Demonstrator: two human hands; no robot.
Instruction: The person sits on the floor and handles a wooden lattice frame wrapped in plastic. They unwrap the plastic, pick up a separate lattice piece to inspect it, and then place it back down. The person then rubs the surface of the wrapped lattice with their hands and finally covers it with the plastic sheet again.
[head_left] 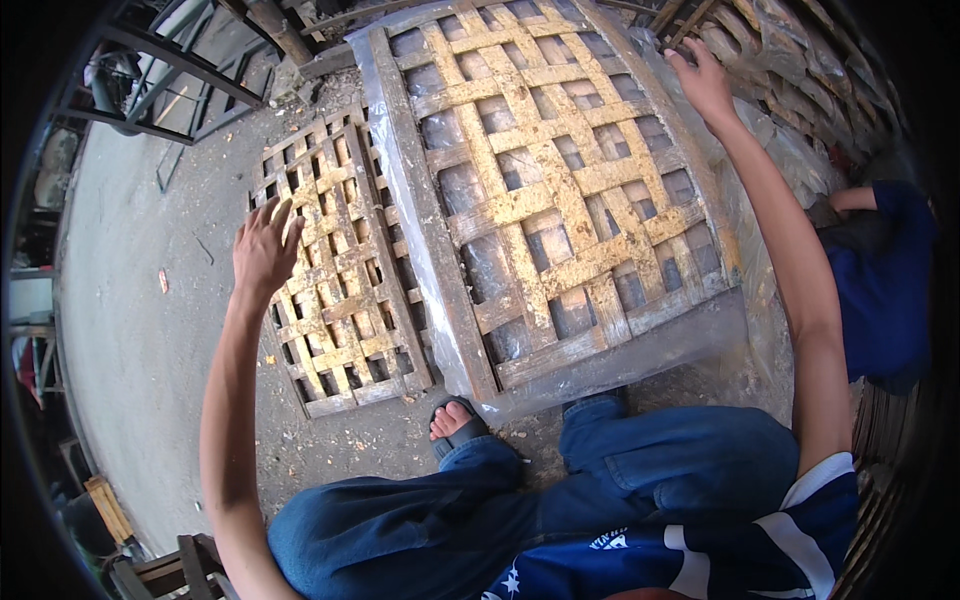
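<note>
A large woven wooden lattice panel [560, 180], its slats crusted yellow, lies in front of me on a clear plastic sheet [405, 210]. My right hand [703, 85] is beside the panel's far right edge, fingers apart and nothing visible in them. To the left, a smaller lattice panel [330, 330] of similar slats rests on the floor. Over its left side hovers my left hand [266, 250], empty with its fingers spread; whether it touches the slats I cannot tell.
Stacked slatted panels with plastic [800, 60] stand at the far right. Another person in dark blue [885, 290] is close on my right. A metal frame [165, 75] stands at the far left, and wooden pieces [110, 510] lie at the lower left. My sandalled foot [457, 425] is near the large panel's corner.
</note>
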